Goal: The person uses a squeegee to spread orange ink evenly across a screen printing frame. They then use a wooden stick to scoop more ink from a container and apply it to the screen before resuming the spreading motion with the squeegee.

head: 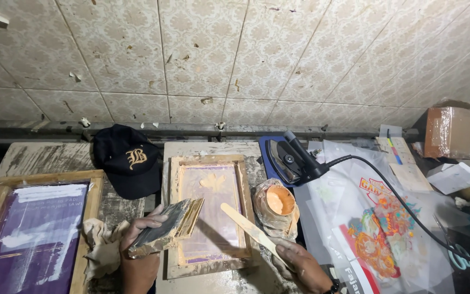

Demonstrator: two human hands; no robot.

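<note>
Now | left hand [142,239] grips flat worn squeegee [165,227] | right hand [300,261] clasps thin wood stick [248,226] | over wood-framed screen [211,212]

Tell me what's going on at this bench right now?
A person is working over a small wooden screen frame. The left hand holds a squeegee at the frame's left edge; the right hand holds a flat wooden stick over the mesh. An open tub of orange ink sits beside it.
</note>
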